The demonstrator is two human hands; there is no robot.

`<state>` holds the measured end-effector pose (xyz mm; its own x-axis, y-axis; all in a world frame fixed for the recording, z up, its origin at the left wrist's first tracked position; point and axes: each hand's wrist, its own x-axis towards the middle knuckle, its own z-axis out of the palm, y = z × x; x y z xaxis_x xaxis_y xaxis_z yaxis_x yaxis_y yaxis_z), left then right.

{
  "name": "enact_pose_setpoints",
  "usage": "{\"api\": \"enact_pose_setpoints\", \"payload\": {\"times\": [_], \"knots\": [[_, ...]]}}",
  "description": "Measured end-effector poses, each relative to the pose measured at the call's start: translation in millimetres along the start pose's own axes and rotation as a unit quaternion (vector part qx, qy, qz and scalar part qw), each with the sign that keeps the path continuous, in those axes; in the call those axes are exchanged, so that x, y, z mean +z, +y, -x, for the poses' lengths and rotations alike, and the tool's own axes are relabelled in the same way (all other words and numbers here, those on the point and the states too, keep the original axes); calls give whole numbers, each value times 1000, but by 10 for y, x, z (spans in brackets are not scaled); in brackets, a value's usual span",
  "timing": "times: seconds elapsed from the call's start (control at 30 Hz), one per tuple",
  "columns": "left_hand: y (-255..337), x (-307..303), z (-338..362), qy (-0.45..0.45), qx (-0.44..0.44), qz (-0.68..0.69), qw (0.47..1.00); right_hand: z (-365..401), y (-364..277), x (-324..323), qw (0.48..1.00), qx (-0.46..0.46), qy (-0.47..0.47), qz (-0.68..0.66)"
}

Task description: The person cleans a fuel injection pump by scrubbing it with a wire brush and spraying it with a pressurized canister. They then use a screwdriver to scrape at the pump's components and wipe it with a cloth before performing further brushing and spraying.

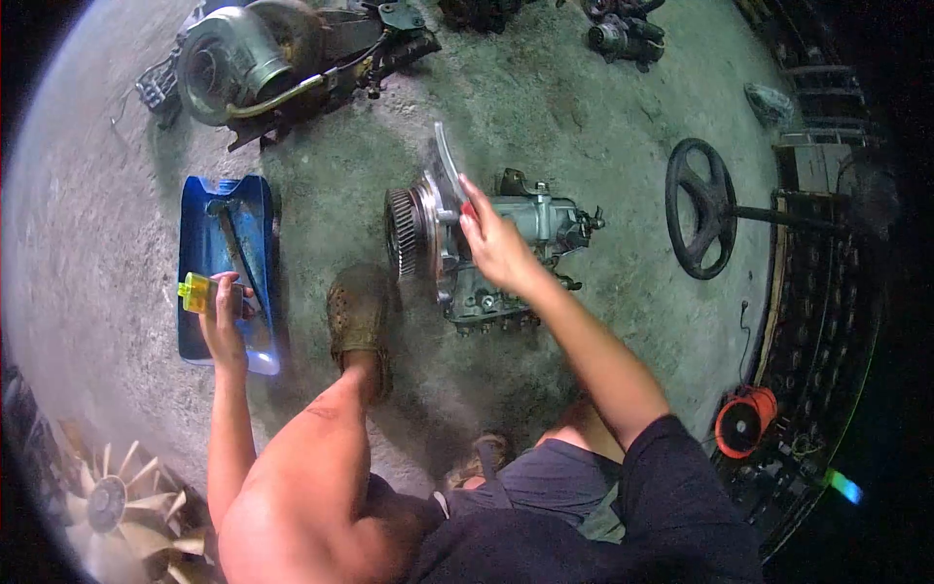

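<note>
Plainly, the largest risk is the grey cast-metal pump body with a toothed gear wheel [545, 219], which lies on its side on the bare concrete floor [584, 117]. Nothing chocks it, so in my judgement a push from above could roll it towards the worn brown shoe [360, 316] just left of the pump. The right hand [496, 248] lies on top of the pump, fingers closed on a thin pale flat strip [445, 161] that stands up from the pump's gear end. A slip there could knock the knuckles against the gear teeth or bend the strip. Well left of the pump, the left hand [224, 321] is clamped on a small translucent yellow-green block [195, 292] over a blue plastic tray [199, 224]. Held only at the fingertips, the block could drop into the tray.

Counted:
- one grey turbocharger assembly [233, 63] beyond and left of the pump
- one pump
- one tray
- one black steering wheel [700, 209] right of the pump
- one pale bladed fan [117, 506] nearer and far left of the pump
- two hands
- one strip
- one block
</note>
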<state>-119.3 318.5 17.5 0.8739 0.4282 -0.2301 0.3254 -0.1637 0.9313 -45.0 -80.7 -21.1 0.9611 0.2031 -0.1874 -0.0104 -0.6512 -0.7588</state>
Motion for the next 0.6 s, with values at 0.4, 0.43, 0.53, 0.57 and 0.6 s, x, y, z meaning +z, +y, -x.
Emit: {"api": "enact_pose_setpoints", "payload": {"times": [0.4, 0.43, 0.53, 0.57, 0.6], "knots": [[13, 229, -16, -26, 1, 23, 999, -122, -32, -123, 996, 36, -42, -68], [26, 238, -25, -31, 0, 12, 999, 157, -181, -222, 995, 36, -42, -80], [55, 209, -12, -35, 36, -2, 999, 728, -355, -448, 991, 59, -73, -91], [39, 156, -40, -38, 26, -16, 999, 806, -352, -466, 990, 71, -85, -91], [37, 153, -37, -34, 20, -13, 999, 697, -330, -441, 988, 56, -108, -96]]}}
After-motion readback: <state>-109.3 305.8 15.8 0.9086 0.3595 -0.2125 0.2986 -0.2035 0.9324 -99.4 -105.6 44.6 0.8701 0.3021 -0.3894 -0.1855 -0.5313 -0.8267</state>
